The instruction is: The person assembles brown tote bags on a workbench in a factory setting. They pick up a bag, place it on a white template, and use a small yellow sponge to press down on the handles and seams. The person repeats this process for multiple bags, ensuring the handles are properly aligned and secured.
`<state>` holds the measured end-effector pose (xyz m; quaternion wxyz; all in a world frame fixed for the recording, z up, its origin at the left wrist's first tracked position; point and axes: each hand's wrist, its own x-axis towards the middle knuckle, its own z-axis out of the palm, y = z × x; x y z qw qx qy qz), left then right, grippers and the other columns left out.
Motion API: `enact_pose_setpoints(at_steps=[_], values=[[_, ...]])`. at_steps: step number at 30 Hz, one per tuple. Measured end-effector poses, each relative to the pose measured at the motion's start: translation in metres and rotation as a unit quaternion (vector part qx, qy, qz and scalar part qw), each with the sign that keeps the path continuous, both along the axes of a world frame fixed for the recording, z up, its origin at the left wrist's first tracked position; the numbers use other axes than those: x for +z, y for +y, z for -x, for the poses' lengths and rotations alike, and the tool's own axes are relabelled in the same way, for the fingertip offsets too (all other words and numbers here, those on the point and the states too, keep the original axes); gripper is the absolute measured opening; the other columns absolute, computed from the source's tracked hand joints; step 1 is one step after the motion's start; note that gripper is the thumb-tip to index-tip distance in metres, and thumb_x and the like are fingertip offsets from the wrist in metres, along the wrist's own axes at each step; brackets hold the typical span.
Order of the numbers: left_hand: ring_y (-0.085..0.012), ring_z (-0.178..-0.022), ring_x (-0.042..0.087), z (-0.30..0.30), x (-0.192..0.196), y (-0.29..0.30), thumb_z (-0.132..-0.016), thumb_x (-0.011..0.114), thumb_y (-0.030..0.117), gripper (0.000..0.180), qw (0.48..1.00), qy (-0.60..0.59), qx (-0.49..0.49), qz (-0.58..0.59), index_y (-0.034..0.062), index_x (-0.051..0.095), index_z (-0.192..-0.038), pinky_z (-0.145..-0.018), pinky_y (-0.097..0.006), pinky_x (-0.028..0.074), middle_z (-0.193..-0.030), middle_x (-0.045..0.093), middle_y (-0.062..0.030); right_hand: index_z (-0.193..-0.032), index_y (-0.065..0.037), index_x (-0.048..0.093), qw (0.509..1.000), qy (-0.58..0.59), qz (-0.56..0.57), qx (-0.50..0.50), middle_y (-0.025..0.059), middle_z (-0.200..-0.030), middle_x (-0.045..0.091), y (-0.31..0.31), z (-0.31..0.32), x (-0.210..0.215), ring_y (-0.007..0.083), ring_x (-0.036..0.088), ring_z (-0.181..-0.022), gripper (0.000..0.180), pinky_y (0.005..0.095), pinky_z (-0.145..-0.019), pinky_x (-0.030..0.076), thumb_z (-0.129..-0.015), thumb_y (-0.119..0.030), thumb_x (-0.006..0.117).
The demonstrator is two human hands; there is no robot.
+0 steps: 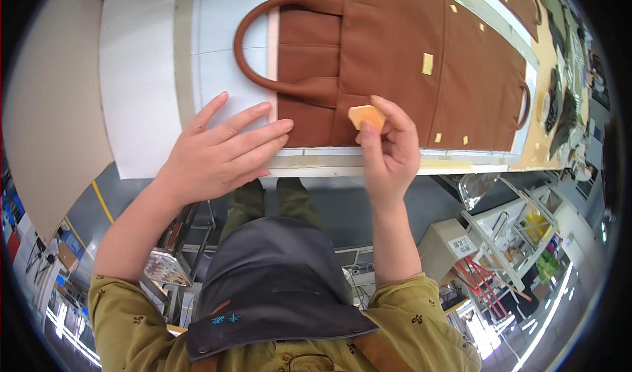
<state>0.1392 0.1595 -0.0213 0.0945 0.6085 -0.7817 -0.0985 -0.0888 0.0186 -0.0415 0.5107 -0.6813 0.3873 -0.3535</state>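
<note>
While the left hand (220, 151) is lying flat, fingers spread, on the brown leather bag's (395, 62) near corner, the right hand (388, 148) is pinching a small orange block (367, 116) against it, with several small pale tabs (428, 63) dotted farther along the bag.

The brown bag (395, 56) looks like smooth matt leather or a good fake, with raised seams and a rounded handle (257, 49) in the same stuff. Small yellowish tags (428, 63) on it look like paper or tape. The orange lump (366, 116) pinched in the right hand (388, 155) seems soft and dull, like crepe rubber or sponge. Under the left hand (217, 151) the table (151, 76) is covered in flat white sheet, matt, maybe paper or plastic. The sleeves (125, 319) are olive woven cloth, the apron (276, 286) dark matt fabric.
</note>
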Motion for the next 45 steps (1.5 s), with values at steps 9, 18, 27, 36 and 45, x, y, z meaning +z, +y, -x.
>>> enact_pose_setpoints(at_steps=[9, 18, 27, 36, 45], values=[[-0.0147, -0.137, 0.046, -0.004, 0.003, -0.007, -0.085, 0.064, 0.052, 0.055, 1.0, 0.01, -0.016, -0.001, 0.0373, 0.058, -0.138, -0.122, -0.052, 0.019, -0.142, 0.055, 0.012, -0.121, 0.0, 0.065, 0.999, 0.005, 0.035, -0.008, 0.0037, -0.094, 0.069, 0.001, -0.001, 0.0, 0.0025, 0.053, -0.067, 0.03, 0.0177, -0.057, 0.044, -0.091, 0.001, 0.07], [-0.0183, -0.137, 0.046, -0.007, 0.002, -0.008, -0.083, 0.065, 0.051, 0.059, 0.999, 0.041, -0.032, -0.018, 0.0322, 0.059, -0.138, -0.122, -0.052, 0.02, -0.144, 0.055, 0.0087, -0.12, 0.001, 0.065, 0.996, 0.036, 0.078, 0.013, 0.0095, -0.1, 0.072, 0.039, -0.001, 0.012, 0.0072, 0.06, -0.068, 0.033, 0.0196, -0.055, 0.047, -0.089, 0.001, 0.073], [-0.0144, -0.14, 0.044, -0.007, 0.004, -0.006, -0.085, 0.061, 0.059, 0.059, 0.998, 0.035, -0.035, -0.027, 0.0345, 0.057, -0.139, -0.122, -0.048, 0.022, -0.146, 0.051, 0.0133, -0.119, 0.0, 0.065, 0.987, 0.041, 0.157, 0.015, 0.0093, -0.094, 0.072, 0.029, -0.007, 0.014, 0.0115, 0.056, -0.06, 0.034, 0.0228, -0.05, 0.044, -0.086, 0.004, 0.073], [-0.015, -0.138, 0.046, -0.006, 0.002, -0.004, -0.084, 0.059, 0.061, 0.059, 0.999, 0.03, -0.035, -0.016, 0.0355, 0.059, -0.137, -0.122, -0.048, 0.024, -0.144, 0.053, 0.0151, -0.123, 0.001, 0.063, 0.998, -0.053, -0.013, 0.028, 0.0077, -0.106, 0.071, 0.007, -0.015, 0.007, 0.006, 0.058, -0.072, 0.031, 0.0201, -0.061, 0.047, -0.092, -0.001, 0.07], [-0.0217, -0.132, 0.053, -0.008, 0.003, -0.001, -0.083, 0.057, 0.068, 0.066, 0.999, 0.041, 0.017, 0.021, 0.0264, 0.064, -0.133, -0.12, -0.047, 0.026, -0.135, 0.063, 0.0049, -0.128, 0.005, 0.054, 0.995, -0.018, 0.035, 0.09, 0.0127, -0.114, 0.063, 0.004, -0.011, 0.001, 0.0081, 0.061, -0.078, 0.033, 0.0192, -0.068, 0.051, -0.096, 0.003, 0.062]])
